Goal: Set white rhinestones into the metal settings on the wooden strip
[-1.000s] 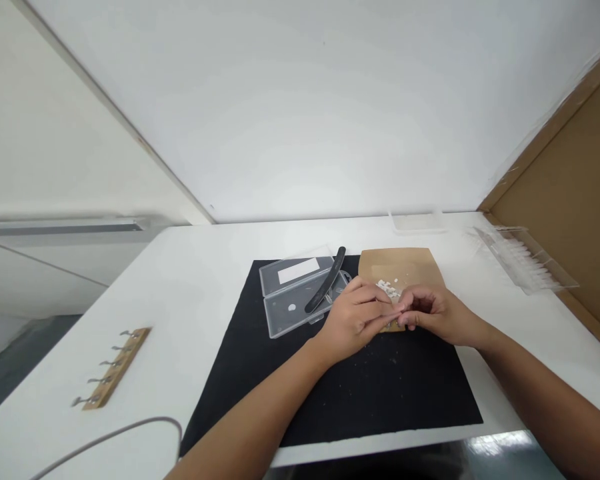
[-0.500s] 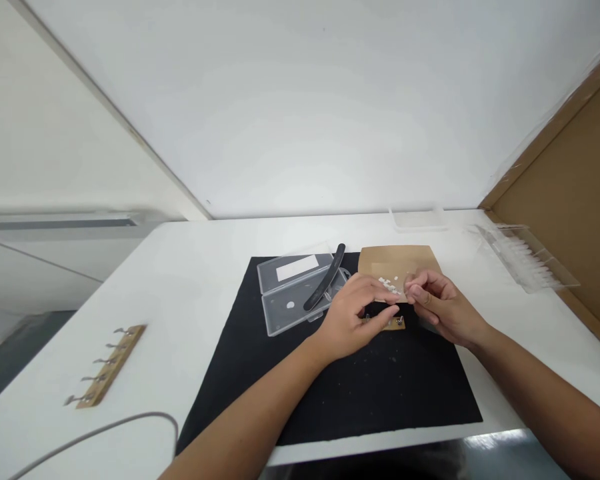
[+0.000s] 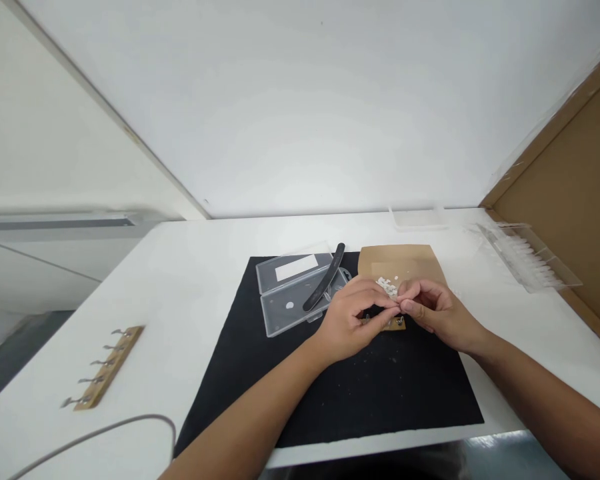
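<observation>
My left hand (image 3: 357, 313) and my right hand (image 3: 433, 310) meet fingertip to fingertip over the near edge of a brown paper sheet (image 3: 405, 257). Both pinch at the same spot; whatever is between the fingertips is too small and covered to name. Small white pieces (image 3: 387, 287) lie in a loose pile on the paper, just beyond the fingers. Below the hands, a small wooden strip with metal clips (image 3: 397, 325) rests on the black mat (image 3: 365, 393), partly hidden by my left hand.
Left of my hands lie an open clear plastic case (image 3: 280, 303) and a curved black nail file (image 3: 325, 277) across it. Another wooden strip with metal clips (image 3: 111, 367) sits far left, near a grey cable (image 3: 145, 417). Clear packs of nail tips (image 3: 523, 260) lie right; a clear tray (image 3: 417, 219) stands behind.
My right hand has moved left, and its fingertips now touch those of my left hand. The left fingers have closed into a pinch.
</observation>
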Available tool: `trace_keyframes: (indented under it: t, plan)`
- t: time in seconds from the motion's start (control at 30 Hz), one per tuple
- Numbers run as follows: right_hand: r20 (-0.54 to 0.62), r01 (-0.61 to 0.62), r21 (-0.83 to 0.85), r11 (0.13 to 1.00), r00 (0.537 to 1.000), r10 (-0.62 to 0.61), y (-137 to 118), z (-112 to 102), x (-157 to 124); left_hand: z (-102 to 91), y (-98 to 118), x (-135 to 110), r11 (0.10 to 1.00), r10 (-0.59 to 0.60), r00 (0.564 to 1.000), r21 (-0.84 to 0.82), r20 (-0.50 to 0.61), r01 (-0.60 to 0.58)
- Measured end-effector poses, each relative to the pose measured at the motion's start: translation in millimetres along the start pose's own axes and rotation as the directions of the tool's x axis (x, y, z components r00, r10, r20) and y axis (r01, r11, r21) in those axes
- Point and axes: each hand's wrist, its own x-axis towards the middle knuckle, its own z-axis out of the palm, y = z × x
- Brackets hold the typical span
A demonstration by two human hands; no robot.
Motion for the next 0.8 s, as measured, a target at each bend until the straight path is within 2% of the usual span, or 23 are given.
trace_keyframes:
  t: [0.13, 0.2, 0.27, 0.4, 0.47, 0.5, 0.57, 0.63, 0.7, 0.8]
  plan:
    - [0.005, 0.129, -0.235, 0.963, 0.991, -0.132, -7, -2, -1, -0.5, -4, -1, 0.994, 0.069, 0.998, 0.088, 0.008, -0.07]
    - [0.039, 0.182, -0.382, 0.906, 0.983, -0.181, -8, -5, -2, -1.3, -6, -2, 0.982, 0.105, 0.994, 0.159, 0.021, -0.107]
    - [0.087, 0.251, -0.526, 0.813, 0.966, -0.242, -8, -7, -2, -3.4, -8, -4, 0.953, 0.142, 0.988, 0.26, 0.067, -0.155]
    - [0.18, 0.346, -0.71, 0.614, 0.931, -0.316, -6, -9, -1, -11.2, -8, -5, 0.808, 0.203, 0.946, 0.503, 0.253, -0.307]
    - [0.188, 0.342, -0.761, 0.551, 0.929, -0.318, -5, -10, -1, -16.6, -10, -4, 0.723, 0.175, 0.934, 0.603, 0.313, -0.338]
    - [0.175, 0.327, -0.784, 0.528, 0.932, -0.316, -4, -11, -1, -19.7, -11, -4, 0.69, 0.133, 0.939, 0.65, 0.318, -0.318]
    - [0.126, 0.274, -0.825, 0.494, 0.942, -0.312, -3, -14, -1, -27.4, -17, -2, 0.628, -0.004, 0.966, 0.753, 0.259, -0.199]
    - [0.074, 0.223, -0.853, 0.471, 0.946, -0.315, -3, -18, -1, -36.2, -24, -1, 0.532, -0.176, 0.98, 0.847, 0.097, 0.011]
    - [0.031, 0.186, -0.872, 0.452, 0.944, -0.328, -3, -21, -1, -44.4, -29, -1, 0.412, -0.345, 0.939, 0.897, -0.009, 0.16]
    - [-0.013, 0.141, -0.893, 0.426, 0.941, -0.339, -3, -22, 0, -50.8, -31, -1, 0.312, -0.498, 0.866, 0.923, -0.042, 0.224]
